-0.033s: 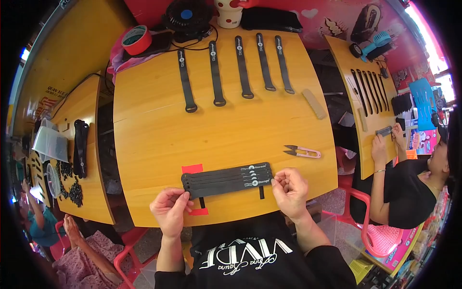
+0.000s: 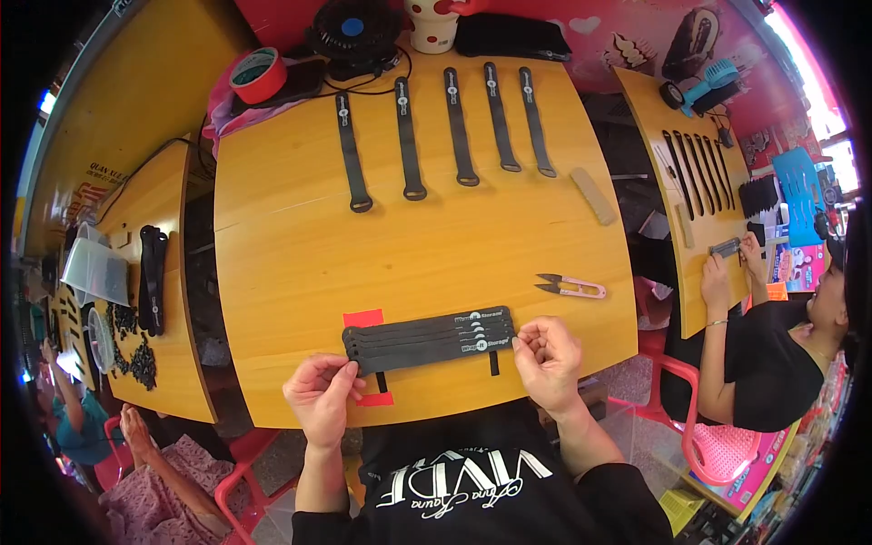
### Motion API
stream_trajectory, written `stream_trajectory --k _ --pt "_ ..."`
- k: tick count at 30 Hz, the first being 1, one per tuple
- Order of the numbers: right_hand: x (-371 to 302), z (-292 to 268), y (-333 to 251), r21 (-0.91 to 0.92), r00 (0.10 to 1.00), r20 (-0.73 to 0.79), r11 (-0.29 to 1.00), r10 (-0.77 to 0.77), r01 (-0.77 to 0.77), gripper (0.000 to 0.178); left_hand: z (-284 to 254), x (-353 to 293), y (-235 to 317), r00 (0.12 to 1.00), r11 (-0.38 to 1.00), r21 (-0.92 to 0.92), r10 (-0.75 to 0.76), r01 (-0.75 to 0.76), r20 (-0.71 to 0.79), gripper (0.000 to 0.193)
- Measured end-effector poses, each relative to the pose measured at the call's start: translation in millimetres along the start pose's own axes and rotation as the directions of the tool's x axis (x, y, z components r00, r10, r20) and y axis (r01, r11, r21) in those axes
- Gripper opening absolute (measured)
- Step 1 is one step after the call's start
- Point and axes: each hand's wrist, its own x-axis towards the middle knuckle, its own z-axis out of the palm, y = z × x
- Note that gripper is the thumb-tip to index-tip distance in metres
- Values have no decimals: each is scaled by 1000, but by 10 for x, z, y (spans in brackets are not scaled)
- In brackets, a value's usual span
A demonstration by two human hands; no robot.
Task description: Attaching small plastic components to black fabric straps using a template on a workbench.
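A fanned stack of black fabric straps with white print lies near the front edge of my table. My left hand pinches its lower left corner between thumb and fingers. At the right end, my right hand is closed with its fingertips on the edge of the straps. Two narrow black strips, one the left strip and one the right strip, stick out below the stack. Red tape shows above its left end and another red piece below.
Several looped straps lie in a row farther back. Pink-handled thread snips and a beige block are at right. A tape roll and fan stand behind. A co-worker's hands hold a strap at the right table.
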Motion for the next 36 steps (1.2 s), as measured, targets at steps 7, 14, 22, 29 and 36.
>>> stream_trajectory --k 7,14,22,29,36 --pt "2 -4 -4 -18 1000 -7 1000 -8 8 19 20 0 18 1000 1000 0 -22 22 11 6" --pt "25 9 -28 -16 1000 -15 1000 -14 14 18 20 4 28 1000 1000 13 -8 8 4 6" --pt "34 16 -45 -52 1000 -14 998 -27 27 19 27 2 32 1000 1000 19 -13 13 6 6" --pt "51 27 -55 -69 999 -13 997 -41 40 18 23 -7 26 1000 1000 21 -10 10 -1 6" --pt "65 27 -80 -93 999 -27 995 -29 27 17 38 -2 22 1000 999 32 -12 12 -1 7"
